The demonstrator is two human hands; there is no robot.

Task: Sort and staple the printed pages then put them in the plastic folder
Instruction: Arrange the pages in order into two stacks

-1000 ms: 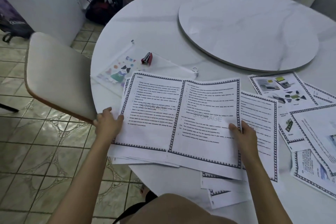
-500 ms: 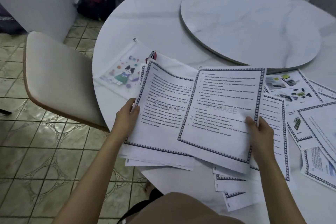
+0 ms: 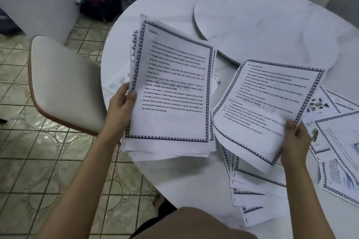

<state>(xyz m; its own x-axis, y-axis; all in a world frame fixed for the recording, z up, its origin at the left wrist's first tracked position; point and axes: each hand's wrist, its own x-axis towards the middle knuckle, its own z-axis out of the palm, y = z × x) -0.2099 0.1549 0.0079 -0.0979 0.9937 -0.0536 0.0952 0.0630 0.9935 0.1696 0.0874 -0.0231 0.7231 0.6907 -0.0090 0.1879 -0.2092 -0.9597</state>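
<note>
My left hand (image 3: 121,103) grips the left edge of a thick stack of bordered printed pages (image 3: 172,87), lifted and tilted up off the table. My right hand (image 3: 296,137) pinches the right edge of a separate bordered page (image 3: 268,103) marked STORAGE, held apart to the right. More bordered pages (image 3: 250,196) lie loose on the table below it. Only a faint corner of the plastic folder (image 3: 119,81) shows behind the left stack, with its zip ring (image 3: 216,77) peeking out on the right. The stapler is hidden.
The round white marble table (image 3: 174,6) carries a raised turntable (image 3: 272,31) in its middle. Picture pages (image 3: 334,137) lie scattered at the right. A cream chair (image 3: 64,83) stands left of the table over tiled floor. Bags (image 3: 101,6) sit against the far wall.
Both hands have lifted their papers off the table. The left stack tilted up and now covers the folder and stapler; the right page has moved away to the right.
</note>
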